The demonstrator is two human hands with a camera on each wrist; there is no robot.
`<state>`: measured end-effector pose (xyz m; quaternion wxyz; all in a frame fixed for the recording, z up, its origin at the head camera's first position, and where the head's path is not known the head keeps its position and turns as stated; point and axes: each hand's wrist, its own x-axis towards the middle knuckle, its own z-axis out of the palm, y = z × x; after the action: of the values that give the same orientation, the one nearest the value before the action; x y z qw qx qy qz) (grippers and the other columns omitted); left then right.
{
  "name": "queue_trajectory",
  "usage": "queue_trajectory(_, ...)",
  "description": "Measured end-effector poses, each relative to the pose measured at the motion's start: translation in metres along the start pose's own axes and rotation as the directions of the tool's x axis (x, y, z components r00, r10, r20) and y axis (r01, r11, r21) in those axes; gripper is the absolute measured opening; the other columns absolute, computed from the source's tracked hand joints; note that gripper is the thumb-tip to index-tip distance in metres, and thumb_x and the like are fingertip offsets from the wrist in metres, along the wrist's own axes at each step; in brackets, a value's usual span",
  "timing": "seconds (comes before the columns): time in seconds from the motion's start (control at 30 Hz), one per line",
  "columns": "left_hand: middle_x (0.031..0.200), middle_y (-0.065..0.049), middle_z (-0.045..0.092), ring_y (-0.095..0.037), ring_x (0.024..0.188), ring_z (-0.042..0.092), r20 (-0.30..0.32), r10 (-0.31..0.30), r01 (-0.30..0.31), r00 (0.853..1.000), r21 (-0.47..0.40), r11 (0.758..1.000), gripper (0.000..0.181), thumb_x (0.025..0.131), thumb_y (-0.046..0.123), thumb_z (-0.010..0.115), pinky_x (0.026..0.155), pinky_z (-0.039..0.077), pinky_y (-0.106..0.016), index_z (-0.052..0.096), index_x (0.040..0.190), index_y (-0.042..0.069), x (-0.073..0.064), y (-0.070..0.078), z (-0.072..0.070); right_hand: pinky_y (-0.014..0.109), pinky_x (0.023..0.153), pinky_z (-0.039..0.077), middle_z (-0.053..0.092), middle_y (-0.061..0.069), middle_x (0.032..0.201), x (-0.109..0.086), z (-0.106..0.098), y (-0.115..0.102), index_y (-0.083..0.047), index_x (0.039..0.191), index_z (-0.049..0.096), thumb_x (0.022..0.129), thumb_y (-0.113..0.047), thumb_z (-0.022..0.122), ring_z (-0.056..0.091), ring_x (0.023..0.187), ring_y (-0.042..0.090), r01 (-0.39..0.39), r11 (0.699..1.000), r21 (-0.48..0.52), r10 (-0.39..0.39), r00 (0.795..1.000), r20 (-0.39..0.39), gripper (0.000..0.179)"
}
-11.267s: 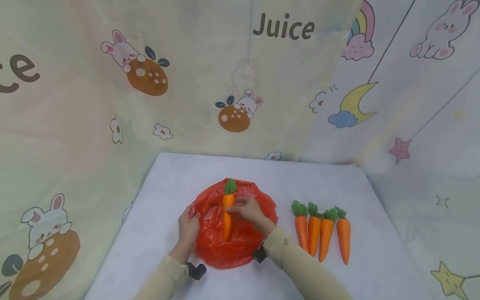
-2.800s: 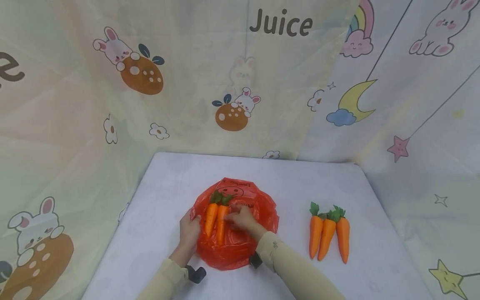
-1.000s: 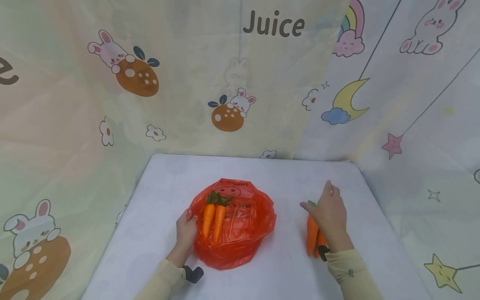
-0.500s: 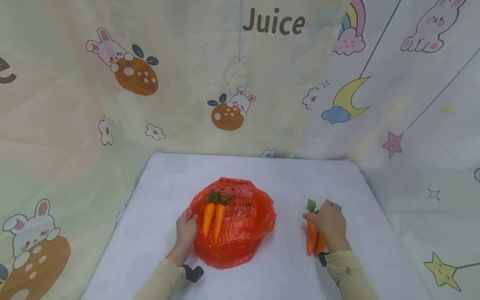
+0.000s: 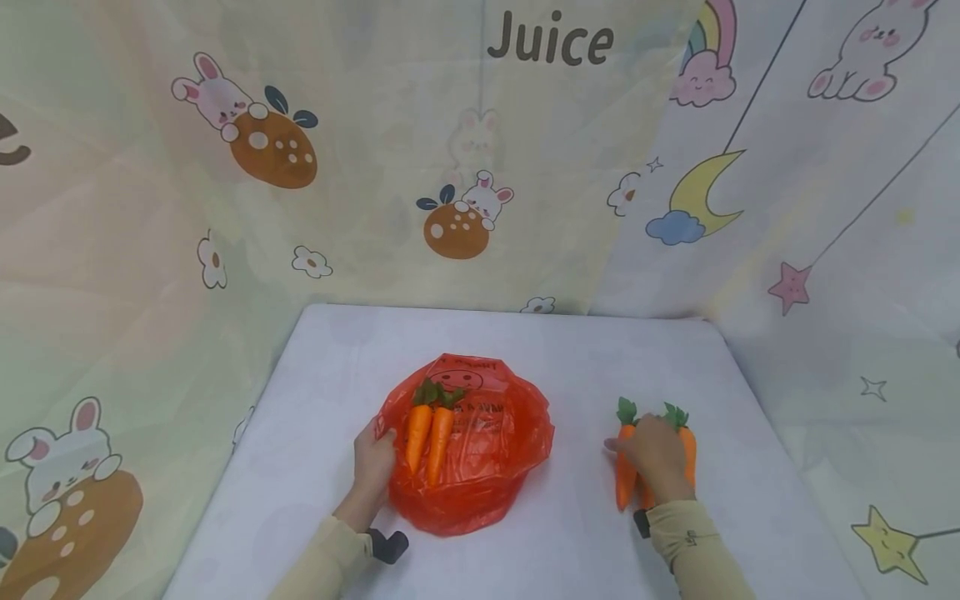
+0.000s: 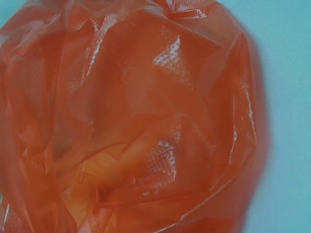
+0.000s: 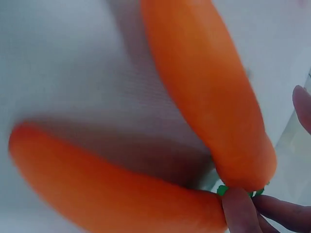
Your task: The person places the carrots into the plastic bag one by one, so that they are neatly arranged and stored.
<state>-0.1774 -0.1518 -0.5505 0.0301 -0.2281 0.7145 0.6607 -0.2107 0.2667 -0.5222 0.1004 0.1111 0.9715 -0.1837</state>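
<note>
A red plastic bag (image 5: 480, 467) lies with its mouth spread in the head view. Two orange carrots (image 5: 417, 437) with green leaves rest in it. My left hand (image 5: 373, 458) grips its left rim, and red film fills the left wrist view. On the right, my right hand (image 5: 656, 454) lies over three more carrots, covering most of the middle one. In the right wrist view, fingertips (image 7: 239, 211) touch the top end of the lower carrot (image 7: 121, 189), beside the upper carrot (image 7: 209, 92). The thumb (image 7: 302, 107) stands apart from both.
The white table (image 5: 585, 358) carries the bag and the loose carrots, with a gap between them. Printed cloth (image 5: 375, 150) with rabbits and stars hangs behind and along both sides.
Earlier, the right hand laid a second carrot in the bag beside the first. It then moved right and has come down onto the loose carrots. The left hand keeps its hold on the rim.
</note>
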Motion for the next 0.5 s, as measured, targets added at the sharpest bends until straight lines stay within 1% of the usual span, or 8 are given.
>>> queue_trajectory(0.13, 0.149, -0.014, 0.049, -0.036, 0.133, 0.047, -0.004, -0.008, 0.008, 1.0, 0.002, 1.0, 0.047, 0.106, 0.013, 0.045, 0.112, 0.037, -0.052, 0.04, 0.153, 0.008, 0.001, -0.001, 0.001, 0.044, 0.067, 0.054, 0.061, 0.016, 0.082, 0.004, 0.008, 0.006, 0.013, 0.1, 0.059, 0.081, -0.032, 0.081, 0.056, 0.07, 0.029, 0.007, 1.0, -0.006, -0.007, 1.0, -0.006, 0.053)
queue_trajectory(0.27, 0.15, -0.015, 0.048, -0.036, 0.134, 0.046, -0.006, -0.013, 0.013, 1.0, -0.004, 1.0, 0.048, 0.107, 0.013, 0.043, 0.114, 0.035, -0.053, 0.038, 0.154, 0.005, 0.003, -0.002, 0.001, 0.047, 0.071, 0.054, 0.061, 0.018, 0.083, 0.008, 0.017, 0.01, 0.015, 0.105, 0.057, 0.081, -0.027, 0.08, 0.057, 0.074, 0.033, -0.03, 1.0, -0.003, 0.03, 0.999, 0.027, 0.053)
queue_trajectory(0.37, 0.151, -0.015, 0.047, -0.036, 0.135, 0.045, -0.007, -0.018, 0.018, 1.0, -0.01, 1.0, 0.049, 0.107, 0.012, 0.042, 0.115, 0.033, -0.054, 0.036, 0.154, 0.004, 0.004, -0.002, 0.001, 0.053, 0.079, 0.054, 0.063, 0.026, 0.095, 0.01, 0.025, 0.013, 0.017, 0.116, 0.055, 0.082, -0.025, 0.08, 0.059, 0.084, 0.037, -0.033, 0.999, 0.023, 0.032, 0.999, 0.04, 0.06)
queue_trajectory(0.43, 0.15, -0.016, 0.047, -0.037, 0.135, 0.045, -0.009, -0.018, 0.018, 1.0, -0.007, 1.0, 0.048, 0.107, 0.012, 0.042, 0.115, 0.033, -0.054, 0.037, 0.154, 0.004, 0.004, -0.002, 0.001, 0.058, 0.085, 0.052, 0.062, 0.031, 0.107, 0.01, 0.028, 0.015, 0.018, 0.126, 0.052, 0.082, -0.023, 0.08, 0.061, 0.093, 0.04, -0.013, 0.999, 0.035, 0.012, 1.0, 0.027, 0.066)
queue_trajectory(0.5, 0.15, -0.016, 0.047, -0.037, 0.135, 0.045, -0.011, -0.016, 0.016, 1.0, -0.005, 1.0, 0.048, 0.107, 0.012, 0.042, 0.115, 0.032, -0.054, 0.037, 0.154, 0.004, 0.004, -0.002, 0.001, 0.06, 0.089, 0.051, 0.061, 0.033, 0.115, 0.01, 0.03, 0.015, 0.017, 0.132, 0.049, 0.083, -0.023, 0.08, 0.06, 0.099, 0.043, 0.002, 0.998, 0.061, -0.004, 1.0, 0.024, 0.07)
